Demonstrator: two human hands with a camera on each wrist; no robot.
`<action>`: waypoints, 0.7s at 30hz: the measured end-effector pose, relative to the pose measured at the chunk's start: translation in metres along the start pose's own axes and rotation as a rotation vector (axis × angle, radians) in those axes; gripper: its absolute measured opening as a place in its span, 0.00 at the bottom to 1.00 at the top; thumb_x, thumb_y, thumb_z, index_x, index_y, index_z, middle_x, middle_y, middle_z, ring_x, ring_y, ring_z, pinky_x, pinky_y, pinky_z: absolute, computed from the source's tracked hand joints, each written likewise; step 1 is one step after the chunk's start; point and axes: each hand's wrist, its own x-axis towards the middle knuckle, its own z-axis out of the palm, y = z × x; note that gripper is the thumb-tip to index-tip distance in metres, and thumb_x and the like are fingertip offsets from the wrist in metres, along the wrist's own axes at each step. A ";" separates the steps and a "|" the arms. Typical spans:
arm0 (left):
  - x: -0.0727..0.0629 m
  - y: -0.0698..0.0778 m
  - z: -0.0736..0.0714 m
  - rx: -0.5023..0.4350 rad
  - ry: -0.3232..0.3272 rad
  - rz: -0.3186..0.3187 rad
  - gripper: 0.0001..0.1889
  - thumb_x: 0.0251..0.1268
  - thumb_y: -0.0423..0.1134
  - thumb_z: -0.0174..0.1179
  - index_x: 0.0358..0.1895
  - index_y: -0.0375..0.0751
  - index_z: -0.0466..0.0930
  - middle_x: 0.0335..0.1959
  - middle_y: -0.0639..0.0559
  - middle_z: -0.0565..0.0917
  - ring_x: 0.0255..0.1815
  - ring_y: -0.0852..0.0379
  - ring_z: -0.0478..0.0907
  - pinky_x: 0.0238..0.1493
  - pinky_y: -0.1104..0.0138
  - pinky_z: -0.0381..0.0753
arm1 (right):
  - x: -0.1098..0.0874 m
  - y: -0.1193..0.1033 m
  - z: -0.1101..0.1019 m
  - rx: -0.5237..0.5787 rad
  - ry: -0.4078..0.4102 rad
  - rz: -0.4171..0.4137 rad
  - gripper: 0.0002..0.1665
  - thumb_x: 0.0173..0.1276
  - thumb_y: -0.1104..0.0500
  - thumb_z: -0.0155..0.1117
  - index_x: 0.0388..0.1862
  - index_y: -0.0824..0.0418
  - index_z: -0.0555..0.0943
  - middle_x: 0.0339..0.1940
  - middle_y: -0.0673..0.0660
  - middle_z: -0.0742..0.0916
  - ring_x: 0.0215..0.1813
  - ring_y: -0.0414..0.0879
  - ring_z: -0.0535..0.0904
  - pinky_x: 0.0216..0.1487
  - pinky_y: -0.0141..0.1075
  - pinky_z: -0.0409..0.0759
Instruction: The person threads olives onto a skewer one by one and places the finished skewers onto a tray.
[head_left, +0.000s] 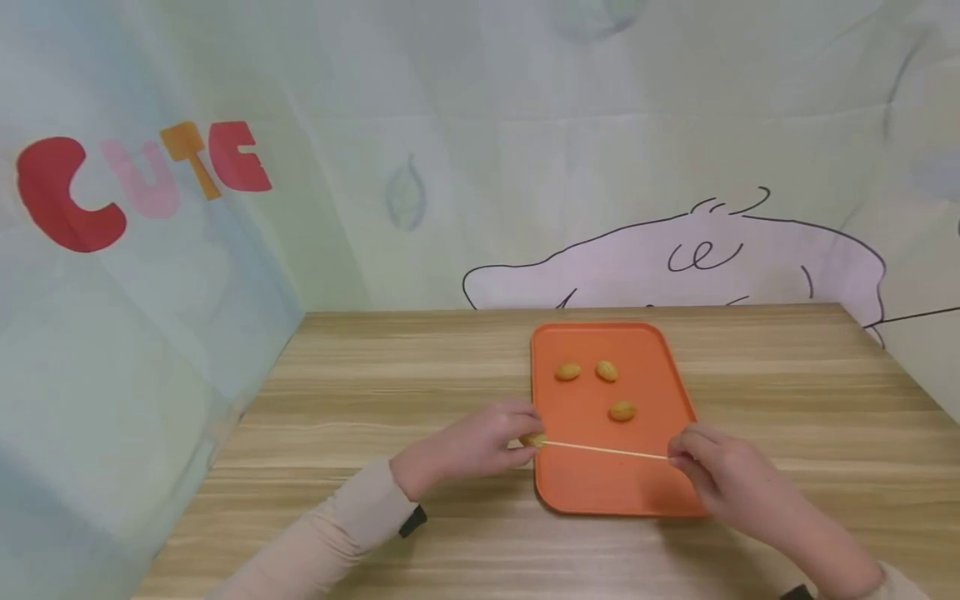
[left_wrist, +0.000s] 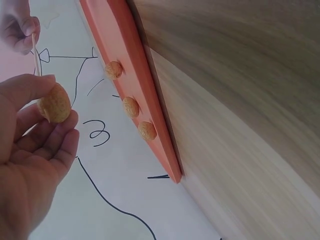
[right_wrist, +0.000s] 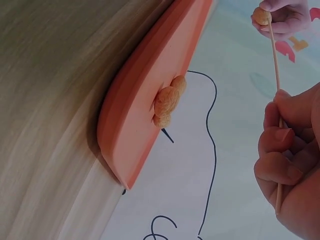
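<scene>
A golden-brown, wrinkled oval ball (left_wrist: 56, 104), perhaps a fried food puff, is pinched between the thumb and fingers of my left hand (head_left: 480, 437). From the other side my right hand (head_left: 726, 477) grips a thin wooden skewer (head_left: 603, 449), its fingers curled round the shaft. The skewer runs almost level between the hands over the near part of the orange tray (head_left: 600, 492), and its far end meets the ball. Three similar balls lie on the tray: one ball (head_left: 567, 372) at left, another ball (head_left: 606, 371) beside it, a third ball (head_left: 622, 411) nearer.
The tray lies on a wood-grain table (head_left: 375, 367). Behind and to the left hangs a pale printed cloth (head_left: 420, 150) with colored letters and a line-drawn animal. Both forearms reach in from the near edge.
</scene>
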 end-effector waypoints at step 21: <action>0.005 -0.001 0.006 0.041 -0.019 0.011 0.09 0.60 0.30 0.63 0.43 0.31 0.84 0.41 0.46 0.83 0.40 0.59 0.79 0.45 0.78 0.77 | 0.007 -0.007 0.010 0.023 -0.009 0.023 0.05 0.69 0.62 0.61 0.31 0.56 0.78 0.28 0.40 0.77 0.28 0.28 0.69 0.28 0.18 0.68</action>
